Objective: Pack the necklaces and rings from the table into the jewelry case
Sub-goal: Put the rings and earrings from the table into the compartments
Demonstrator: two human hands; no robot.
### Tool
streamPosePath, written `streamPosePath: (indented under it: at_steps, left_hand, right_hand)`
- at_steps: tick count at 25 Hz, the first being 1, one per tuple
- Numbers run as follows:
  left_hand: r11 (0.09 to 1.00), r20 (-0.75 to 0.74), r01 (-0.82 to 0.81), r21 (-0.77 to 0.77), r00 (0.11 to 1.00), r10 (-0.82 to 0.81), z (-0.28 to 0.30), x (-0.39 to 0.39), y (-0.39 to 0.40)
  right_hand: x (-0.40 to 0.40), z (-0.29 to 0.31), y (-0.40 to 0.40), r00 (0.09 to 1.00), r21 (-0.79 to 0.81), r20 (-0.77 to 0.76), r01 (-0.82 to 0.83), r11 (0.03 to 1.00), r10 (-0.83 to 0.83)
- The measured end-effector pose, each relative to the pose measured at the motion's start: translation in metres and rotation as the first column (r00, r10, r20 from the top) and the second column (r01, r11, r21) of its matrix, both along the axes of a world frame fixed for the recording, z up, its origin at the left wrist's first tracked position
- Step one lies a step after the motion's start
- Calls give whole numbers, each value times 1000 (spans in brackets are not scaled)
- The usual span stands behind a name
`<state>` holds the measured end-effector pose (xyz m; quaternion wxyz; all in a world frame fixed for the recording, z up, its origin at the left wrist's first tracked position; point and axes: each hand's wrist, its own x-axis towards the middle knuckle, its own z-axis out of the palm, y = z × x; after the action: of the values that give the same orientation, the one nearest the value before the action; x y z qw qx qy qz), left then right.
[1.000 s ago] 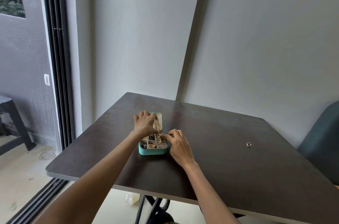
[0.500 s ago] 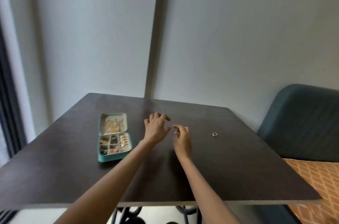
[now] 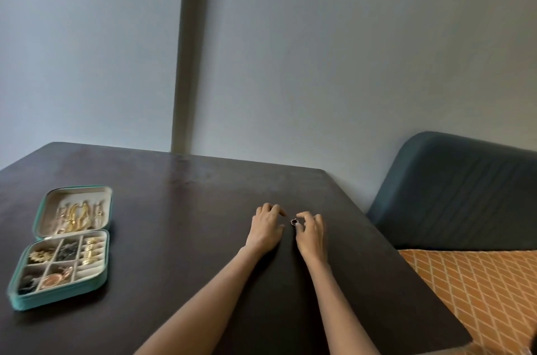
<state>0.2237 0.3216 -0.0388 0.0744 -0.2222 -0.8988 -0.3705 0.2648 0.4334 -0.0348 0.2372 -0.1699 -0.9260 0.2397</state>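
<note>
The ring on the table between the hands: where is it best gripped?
Probably by the band's outer edges, pinched from above: the ring looks flat on the table, and the right hand's thumb and forefinger already flank it.

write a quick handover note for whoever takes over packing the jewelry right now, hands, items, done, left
Left hand: open, resting on the table beside the ring.
Right hand: thumb and forefinger closing on the ring; whether it is off the table is unclear.
Jewelry case: open at the table's left, well apart from both hands.
Done: necklaces in the lid, several compartments filled.
Left: carry the ring to a free compartment of the case.
</note>
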Motion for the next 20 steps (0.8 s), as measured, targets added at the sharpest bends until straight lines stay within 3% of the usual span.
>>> streamPosePath:
  at_steps: [5, 9, 15, 18, 20]
  left_hand:
    - [992, 17, 65, 112, 998, -68, -3, -15, 0]
    - [991, 28, 67, 116, 997, -70, -7, -15, 0]
    - [990, 20, 70, 122, 997, -73, -6, -14, 0]
    - [965, 39, 59, 256, 997, -72, -6, -17, 0]
    - [921, 88, 22, 389, 994, -61, -5, -17, -1]
  right_hand:
    - [-6, -1, 4, 999, 56, -22, -41, 998, 42]
    - [-3, -1, 0, 994, 68, -102, -36, 997, 42]
    - [-3, -2, -6, 1000, 313, 12, -24, 949, 21]
    - [-7, -4, -3, 994, 151, 19, -113, 982, 112]
    - [-9, -6, -1, 983, -164, -104, -164, 973, 148]
